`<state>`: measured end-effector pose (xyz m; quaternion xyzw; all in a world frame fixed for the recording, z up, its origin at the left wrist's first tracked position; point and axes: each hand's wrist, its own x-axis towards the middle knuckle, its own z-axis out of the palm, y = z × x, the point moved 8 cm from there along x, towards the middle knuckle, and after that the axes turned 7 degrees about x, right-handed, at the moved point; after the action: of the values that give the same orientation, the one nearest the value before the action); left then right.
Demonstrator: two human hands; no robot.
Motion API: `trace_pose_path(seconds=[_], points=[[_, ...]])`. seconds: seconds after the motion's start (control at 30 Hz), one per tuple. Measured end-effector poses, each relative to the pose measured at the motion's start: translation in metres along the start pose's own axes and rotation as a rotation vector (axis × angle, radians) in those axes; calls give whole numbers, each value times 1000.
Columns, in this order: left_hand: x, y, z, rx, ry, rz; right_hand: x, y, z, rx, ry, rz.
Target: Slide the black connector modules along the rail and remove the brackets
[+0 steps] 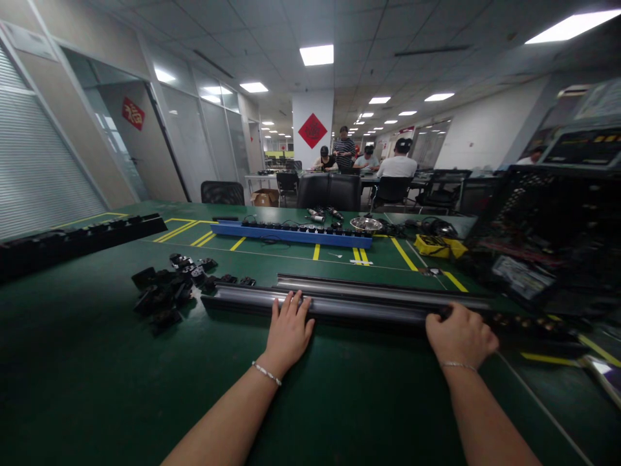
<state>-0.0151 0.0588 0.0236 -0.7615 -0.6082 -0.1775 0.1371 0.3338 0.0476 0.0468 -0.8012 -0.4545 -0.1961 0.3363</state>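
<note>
A long black metal channel (359, 312) lies across the green table in front of me. My left hand (290, 327) rests on it with the fingers stretched out and spread. Over the channel's right part, my right hand (460, 335) is closed with curled fingers. Something small and dark shows by its thumb, but I cannot make it out. A second black channel (339, 285) lies just behind the first, roughly parallel. Left of both channels is a loose heap of small black parts (167, 288).
Farther back lies a blue channel (291, 233) lined with black parts, near a metal bowl (365, 224) and a yellow tray (439, 246). A black row of parts (82, 239) lies at left. Dark equipment (548, 220) stands at right. Several people sit or stand beyond.
</note>
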Motion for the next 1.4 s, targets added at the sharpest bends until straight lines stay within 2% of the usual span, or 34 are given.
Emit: trace_pose_path(seconds=[0.33,1.0,1.2,1.4], points=[[1,0,0,-1,-21,3,-6,-19,-3,46,-61,-19],[-1,2,-3,73,-15,10,-22,-56,-1,142,-123,-172],[-1,2,-3,54,-12,11,-29,-69,1,269,-121,-228],[-1,1,-2,48,-13,8,-37,-83,2,435,-185,-263]])
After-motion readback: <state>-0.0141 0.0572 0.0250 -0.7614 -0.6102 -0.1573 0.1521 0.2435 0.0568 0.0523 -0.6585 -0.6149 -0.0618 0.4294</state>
